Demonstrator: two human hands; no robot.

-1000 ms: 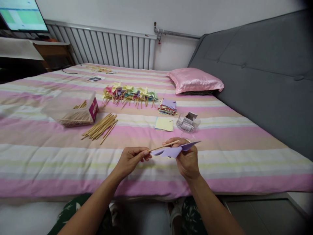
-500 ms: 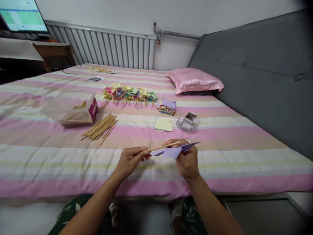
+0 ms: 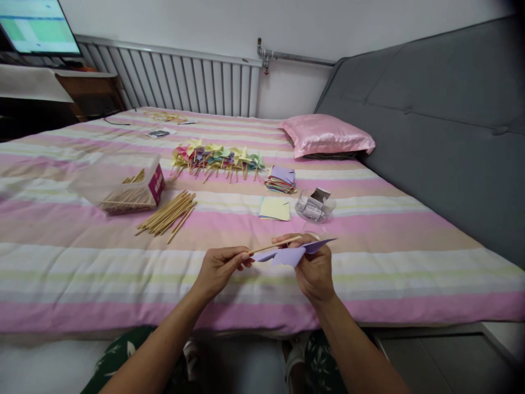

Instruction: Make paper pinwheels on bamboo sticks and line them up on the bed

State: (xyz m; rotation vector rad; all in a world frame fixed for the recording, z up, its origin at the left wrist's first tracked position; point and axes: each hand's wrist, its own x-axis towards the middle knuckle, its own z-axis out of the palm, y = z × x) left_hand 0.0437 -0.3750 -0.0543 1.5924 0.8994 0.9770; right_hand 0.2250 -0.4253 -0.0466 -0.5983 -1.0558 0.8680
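Close to the bed's front edge, my left hand (image 3: 223, 268) pinches one end of a thin wooden stick (image 3: 274, 245) between thumb and fingers. The stick points right, across the top of a purple paper pinwheel (image 3: 290, 256). My right hand (image 3: 315, 272) is closed on the pinwheel, with its fingers behind the paper and near the stick's far end. Where stick and paper meet is partly covered by my fingers. Just beyond my hands lie a small stack of pale yellow paper squares (image 3: 274, 209) and a clear round tub (image 3: 315, 206) holding small packets.
Loose wooden sticks (image 3: 169, 215) lie left of my hands, beside a clear plastic box (image 3: 117, 186) with more sticks. Several finished pinwheels (image 3: 217, 156) lie farther back, near a pile of coloured paper squares (image 3: 281, 179). A pink pillow (image 3: 328, 135) rests by the grey headboard (image 3: 435, 120).
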